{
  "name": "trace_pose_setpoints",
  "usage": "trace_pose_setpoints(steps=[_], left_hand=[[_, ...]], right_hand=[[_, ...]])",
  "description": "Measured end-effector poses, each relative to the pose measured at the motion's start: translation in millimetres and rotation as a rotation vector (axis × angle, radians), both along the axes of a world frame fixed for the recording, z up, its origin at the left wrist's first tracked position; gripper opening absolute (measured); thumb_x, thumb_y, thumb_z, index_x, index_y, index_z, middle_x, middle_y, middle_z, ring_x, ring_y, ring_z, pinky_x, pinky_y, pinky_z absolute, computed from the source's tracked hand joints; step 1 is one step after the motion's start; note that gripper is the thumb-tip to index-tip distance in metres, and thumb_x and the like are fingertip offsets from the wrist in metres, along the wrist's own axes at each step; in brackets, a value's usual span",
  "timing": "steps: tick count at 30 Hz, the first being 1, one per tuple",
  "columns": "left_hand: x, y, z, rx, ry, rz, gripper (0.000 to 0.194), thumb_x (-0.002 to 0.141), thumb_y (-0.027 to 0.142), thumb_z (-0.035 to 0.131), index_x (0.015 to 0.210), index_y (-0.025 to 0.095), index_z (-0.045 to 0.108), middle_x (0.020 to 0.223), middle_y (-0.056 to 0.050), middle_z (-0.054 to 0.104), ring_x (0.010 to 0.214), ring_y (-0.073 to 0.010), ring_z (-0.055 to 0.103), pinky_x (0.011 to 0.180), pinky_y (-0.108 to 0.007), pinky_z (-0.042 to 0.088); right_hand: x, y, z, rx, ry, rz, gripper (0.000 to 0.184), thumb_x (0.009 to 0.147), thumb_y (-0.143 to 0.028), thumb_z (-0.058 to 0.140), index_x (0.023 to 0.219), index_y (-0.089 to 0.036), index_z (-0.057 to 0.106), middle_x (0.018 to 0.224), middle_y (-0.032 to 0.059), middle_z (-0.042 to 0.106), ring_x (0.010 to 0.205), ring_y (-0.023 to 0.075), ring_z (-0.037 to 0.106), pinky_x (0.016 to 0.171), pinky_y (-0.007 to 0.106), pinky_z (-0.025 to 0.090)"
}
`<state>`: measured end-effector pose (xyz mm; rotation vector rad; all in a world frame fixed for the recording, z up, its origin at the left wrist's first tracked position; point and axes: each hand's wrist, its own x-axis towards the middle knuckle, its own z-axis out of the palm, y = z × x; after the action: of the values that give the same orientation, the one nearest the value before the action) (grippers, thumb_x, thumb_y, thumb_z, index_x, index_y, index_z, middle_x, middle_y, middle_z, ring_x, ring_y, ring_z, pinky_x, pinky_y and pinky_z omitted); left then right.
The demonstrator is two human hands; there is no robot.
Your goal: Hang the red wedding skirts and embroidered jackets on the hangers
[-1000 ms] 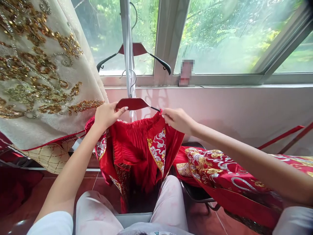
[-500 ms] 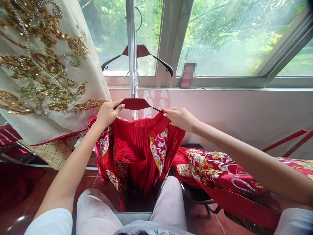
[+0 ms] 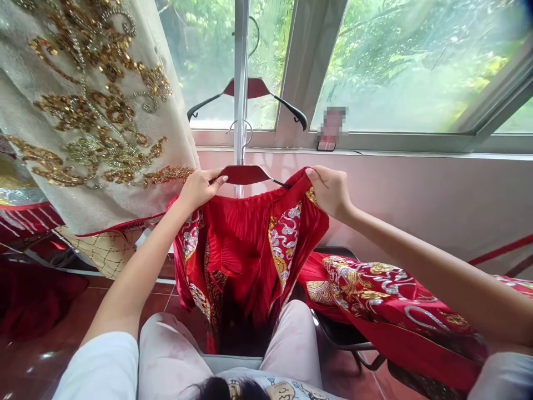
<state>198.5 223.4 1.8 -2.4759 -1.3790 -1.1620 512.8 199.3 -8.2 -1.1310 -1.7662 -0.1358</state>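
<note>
A red embroidered skirt [image 3: 245,233] with a gathered waistband hangs in front of me on a dark red hanger [image 3: 245,174]. My left hand [image 3: 200,189] grips the hanger's left shoulder, its thumb pressed on top; the skirt's left end lies just beneath it. With fingers closed, my right hand [image 3: 331,189] pinches the right end of the waistband and pulls it outward and up, past the hanger's thin black arm. Silver and gold embroidered panels run down both sides of the skirt, and its lower folds drop between my knees.
A cream cloth with gold sequins [image 3: 104,111] hangs close on the left. Behind stands a white pole [image 3: 241,66] with another hanger [image 3: 258,88]. A phone [image 3: 328,136] leans on the windowsill. At right, red embroidered garments [image 3: 375,289] lie over a black chair [image 3: 333,330].
My right hand has lifted and pulled the waistband's right end up and outward, stretching it straighter. My left hand still holds the hanger. The whole view has shifted slightly.
</note>
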Motion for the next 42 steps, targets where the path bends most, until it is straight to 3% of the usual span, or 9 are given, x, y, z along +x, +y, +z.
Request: trace_pose_setpoints(steps=[7,11,16,20,26,31,34,37,42], left_hand=[[0,-1,-6.9,0.068,0.180,0.135,0.051,0.091,0.043,0.041,0.134,0.020,0.055,0.095,-0.008,0.070,0.089,-0.0246,0.063,0.077,-0.030,0.042],[-4,-16,-15.1,0.175,0.220,0.257,0.060,0.087,0.040,0.047,0.143,0.018,0.042,0.117,-0.014,0.061,0.112,-0.0307,0.054,0.100,-0.041,0.035],[-28,-56,-41.4,0.299,0.019,0.471,0.054,0.087,0.039,0.051,0.137,0.019,0.046,0.130,-0.016,0.053,0.125,-0.0319,0.045,0.107,-0.044,0.032],[-56,-60,-66.4,0.215,-0.044,0.412,0.052,0.085,0.037,0.053,0.133,0.018,0.046,0.131,-0.015,0.053,0.126,-0.0297,0.045,0.109,-0.043,0.032],[-81,-32,-70.1,0.111,-0.051,0.273,0.053,0.081,0.041,0.060,0.128,0.018,0.051,0.125,-0.012,0.057,0.118,-0.0290,0.050,0.105,-0.044,0.036],[-50,-63,-77.6,0.312,-0.136,0.456,0.053,0.082,0.034,0.062,0.130,0.013,0.051,0.129,-0.017,0.053,0.124,-0.0317,0.045,0.108,-0.047,0.032],[-19,-92,-105.6,0.437,-0.140,0.363,0.029,0.086,0.024,0.056,0.113,0.014,0.059,0.105,-0.012,0.064,0.102,-0.0231,0.058,0.097,-0.038,0.043],[1,-106,-143.5,0.498,-0.067,0.355,0.022,0.085,0.020,0.058,0.105,0.013,0.063,0.098,-0.012,0.066,0.098,-0.0224,0.060,0.093,-0.035,0.046],[4,-103,-182.4,0.371,0.067,0.613,0.043,0.084,0.034,0.060,0.120,0.011,0.061,0.130,-0.020,0.057,0.122,-0.0355,0.050,0.106,-0.053,0.032]], right_hand=[[19,-9,3.7,-0.102,-0.497,0.187,0.041,0.089,-0.049,0.041,0.077,-0.020,0.067,0.066,0.0056,0.060,0.056,0.0158,0.049,0.059,0.030,0.039],[29,-1,-3.3,-0.142,-0.358,0.215,0.037,0.085,-0.047,0.049,0.096,-0.019,0.071,0.081,0.0082,0.067,0.069,0.0183,0.058,0.070,0.033,0.046],[36,12,-10.0,-0.578,-0.091,0.379,0.047,0.077,-0.053,0.058,0.107,-0.017,0.068,0.093,0.0077,0.071,0.079,0.0203,0.065,0.070,0.032,0.052],[33,11,-9.7,-0.659,-0.081,0.379,0.044,0.074,-0.055,0.060,0.091,-0.016,0.068,0.083,0.0054,0.069,0.075,0.0182,0.062,0.066,0.028,0.049],[30,13,-21.2,-0.555,-0.234,0.240,0.048,0.083,-0.059,0.042,0.072,-0.015,0.057,0.062,-0.0002,0.053,0.057,0.0110,0.046,0.052,0.023,0.035],[24,5,-28.2,-0.327,-0.422,0.029,0.040,0.092,-0.044,0.036,0.096,-0.014,0.062,0.081,0.0075,0.065,0.071,0.0181,0.056,0.061,0.028,0.042],[5,-26,-37.2,0.074,-0.491,-0.196,0.037,0.092,-0.033,0.044,0.120,-0.012,0.057,0.107,0.0150,0.066,0.093,0.0247,0.057,0.075,0.035,0.046],[-28,-70,-61.6,0.280,-0.655,-0.233,0.033,0.092,-0.026,0.048,0.120,-0.011,0.059,0.100,0.0135,0.066,0.085,0.0219,0.057,0.072,0.032,0.045],[-73,-101,-115.3,0.051,-0.901,-0.235,0.047,0.093,-0.031,0.050,0.138,-0.016,0.049,0.084,0.0094,0.064,0.068,0.0179,0.059,0.052,0.027,0.035]])
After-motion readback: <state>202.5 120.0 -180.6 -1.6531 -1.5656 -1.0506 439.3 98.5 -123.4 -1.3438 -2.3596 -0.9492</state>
